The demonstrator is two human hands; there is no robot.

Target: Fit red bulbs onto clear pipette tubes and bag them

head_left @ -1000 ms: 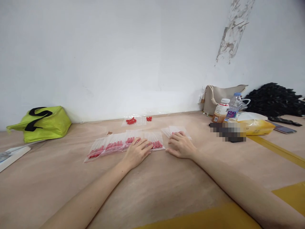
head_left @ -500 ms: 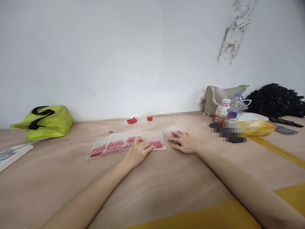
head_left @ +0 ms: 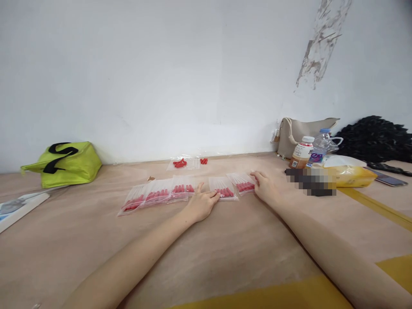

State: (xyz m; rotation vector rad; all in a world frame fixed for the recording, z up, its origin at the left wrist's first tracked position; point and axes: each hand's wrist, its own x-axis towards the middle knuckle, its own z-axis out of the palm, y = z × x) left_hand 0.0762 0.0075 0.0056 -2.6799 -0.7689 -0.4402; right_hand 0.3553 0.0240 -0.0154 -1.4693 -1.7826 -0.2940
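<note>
Small clear zip bags holding red stick-like pieces lie in a row across the paper-covered table. My left hand point(head_left: 203, 205) is open and palm down, its fingertips on the lower left edge of one bag point(head_left: 223, 189). Just right of that, my right hand point(head_left: 265, 188) touches the right edge of another bag point(head_left: 243, 183); its fingers look extended and slightly bent. Left of my left hand are more filled bags, among them one point(head_left: 183, 185) partly behind my fingers, a middle one point(head_left: 157, 192) and the leftmost point(head_left: 132, 200), overlapping one another.
By the wall lie loose red pieces point(head_left: 179, 163) on clear plastic and a smaller red cluster point(head_left: 204, 161). A yellow-green bag point(head_left: 74, 165) stands left. On the right are bottles point(head_left: 301, 152), a tissue pack point(head_left: 354, 175), a grey bag point(head_left: 286, 148), a phone point(head_left: 391, 179) and a black frilly heap point(head_left: 376, 137).
My left hand has slid right along with the bag under its fingertips, leaving a gap beside the overlapping bags. My right hand has shifted right, from on top of its bag to the right edge.
</note>
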